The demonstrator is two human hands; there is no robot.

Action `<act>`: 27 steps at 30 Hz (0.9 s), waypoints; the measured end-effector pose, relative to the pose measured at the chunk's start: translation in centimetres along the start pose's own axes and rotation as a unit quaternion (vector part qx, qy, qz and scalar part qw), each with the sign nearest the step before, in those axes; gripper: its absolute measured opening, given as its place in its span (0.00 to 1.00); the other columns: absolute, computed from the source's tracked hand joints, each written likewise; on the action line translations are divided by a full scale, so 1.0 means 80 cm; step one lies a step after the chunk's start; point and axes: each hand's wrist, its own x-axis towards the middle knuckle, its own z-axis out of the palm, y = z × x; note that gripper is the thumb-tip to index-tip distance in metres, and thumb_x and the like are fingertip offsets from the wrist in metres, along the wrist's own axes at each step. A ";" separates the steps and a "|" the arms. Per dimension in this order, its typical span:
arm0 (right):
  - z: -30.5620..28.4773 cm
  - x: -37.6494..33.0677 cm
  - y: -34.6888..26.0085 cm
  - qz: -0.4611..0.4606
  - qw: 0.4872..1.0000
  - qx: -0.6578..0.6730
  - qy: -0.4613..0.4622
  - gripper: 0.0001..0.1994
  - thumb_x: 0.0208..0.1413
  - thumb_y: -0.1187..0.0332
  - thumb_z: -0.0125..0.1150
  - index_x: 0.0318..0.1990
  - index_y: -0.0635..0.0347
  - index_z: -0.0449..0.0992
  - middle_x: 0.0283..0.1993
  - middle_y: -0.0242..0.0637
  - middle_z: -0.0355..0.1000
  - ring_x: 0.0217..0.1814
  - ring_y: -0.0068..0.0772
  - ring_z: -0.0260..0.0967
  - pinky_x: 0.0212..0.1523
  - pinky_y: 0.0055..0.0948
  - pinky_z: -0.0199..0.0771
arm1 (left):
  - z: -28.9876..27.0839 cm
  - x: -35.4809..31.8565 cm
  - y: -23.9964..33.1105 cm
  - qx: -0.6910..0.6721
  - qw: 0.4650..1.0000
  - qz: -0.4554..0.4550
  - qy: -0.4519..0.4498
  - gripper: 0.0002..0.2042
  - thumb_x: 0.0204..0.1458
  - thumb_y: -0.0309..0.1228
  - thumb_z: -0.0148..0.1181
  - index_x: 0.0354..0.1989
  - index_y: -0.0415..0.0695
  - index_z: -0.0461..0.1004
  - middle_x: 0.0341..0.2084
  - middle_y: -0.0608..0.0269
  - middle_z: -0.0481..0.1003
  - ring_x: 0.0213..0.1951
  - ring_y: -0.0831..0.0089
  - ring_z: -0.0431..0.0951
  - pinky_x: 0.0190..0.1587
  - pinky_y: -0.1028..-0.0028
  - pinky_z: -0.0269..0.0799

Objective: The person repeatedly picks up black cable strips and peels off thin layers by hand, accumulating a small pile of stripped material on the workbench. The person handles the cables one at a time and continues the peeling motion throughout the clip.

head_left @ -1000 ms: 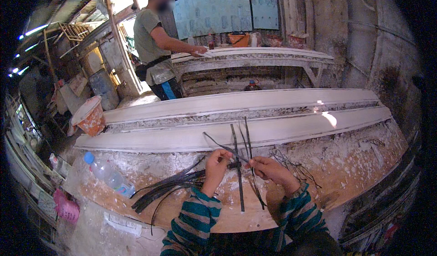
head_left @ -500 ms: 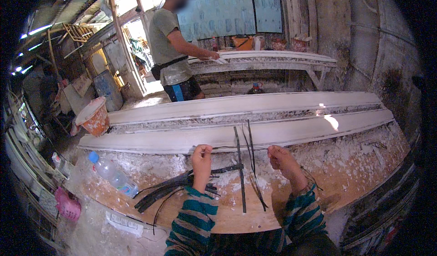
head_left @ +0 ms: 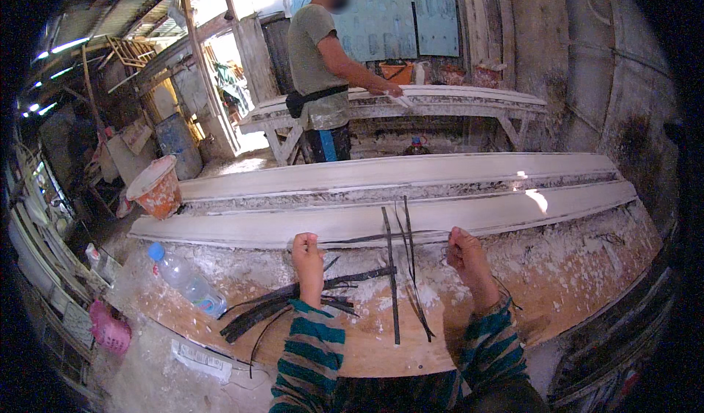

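A thin dark strip (head_left: 352, 240) runs nearly level between my two hands, in front of the long white plaster-like molding (head_left: 293, 224). My left hand (head_left: 308, 257) pinches its left end; my right hand (head_left: 469, 257) pinches its right end. Between my hands, a flat black strip (head_left: 391, 281) and some thinner black strips (head_left: 413, 281) lie lengthwise on the board, their far ends reaching over the molding. A bundle of black strips (head_left: 264, 312) lies beside and partly behind my left wrist.
A clear plastic bottle with a blue cap (head_left: 183, 281) lies left of the bundle. An orange bucket (head_left: 158, 193) stands at the moldings' left end. A second white molding (head_left: 396, 174) lies behind. Beyond, a person (head_left: 319, 68) works at a white-topped bench (head_left: 469, 105).
My hands have moved apart, left hand leftward and right hand rightward, with the strip longer between them. The person at the back has moved right along the bench.
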 end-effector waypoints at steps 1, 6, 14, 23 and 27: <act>-0.003 0.001 -0.005 -0.015 1.000 0.022 0.000 0.10 0.57 0.60 0.45 0.25 0.51 0.63 0.15 0.20 0.51 0.15 0.13 0.44 0.14 0.17 0.42 | -0.006 0.004 -0.001 -0.015 1.000 -0.009 0.011 0.07 0.53 0.34 0.50 0.30 0.44 0.65 0.17 0.71 0.62 0.14 0.84 0.60 0.14 0.83 0.55; -0.008 -0.002 -0.019 -0.026 0.993 0.101 0.055 0.12 0.56 0.59 0.49 0.23 0.52 0.64 0.13 0.21 0.48 0.13 0.13 0.43 0.14 0.15 0.43 | -0.043 0.031 -0.007 -0.165 0.970 -0.083 0.159 0.06 0.54 0.33 0.46 0.35 0.46 0.66 0.21 0.71 0.62 0.19 0.82 0.61 0.18 0.83 0.55; -0.011 -0.002 -0.024 -0.045 0.989 0.122 0.065 0.11 0.57 0.59 0.47 0.24 0.51 0.63 0.14 0.20 0.51 0.14 0.13 0.44 0.14 0.16 0.45 | -0.088 0.049 -0.031 -0.251 0.904 -0.045 0.344 0.07 0.50 0.32 0.43 0.37 0.47 0.62 0.24 0.71 0.60 0.22 0.81 0.59 0.22 0.81 0.57; -0.028 -0.002 -0.042 -0.115 0.964 0.214 0.103 0.12 0.57 0.60 0.46 0.24 0.52 0.63 0.14 0.22 0.51 0.14 0.15 0.46 0.14 0.17 0.47 | -0.100 0.050 -0.029 -0.214 0.921 0.002 0.325 0.11 0.50 0.30 0.44 0.41 0.43 0.61 0.29 0.65 0.62 0.27 0.77 0.63 0.29 0.79 0.62; -0.027 0.001 -0.035 -0.101 0.975 0.187 0.066 0.12 0.58 0.59 0.46 0.25 0.52 0.63 0.14 0.23 0.51 0.14 0.15 0.47 0.15 0.16 0.48 | -0.091 0.062 -0.033 0.015 0.977 0.061 0.206 0.21 0.49 0.26 0.46 0.54 0.42 0.57 0.46 0.54 0.60 0.34 0.71 0.68 0.39 0.74 0.66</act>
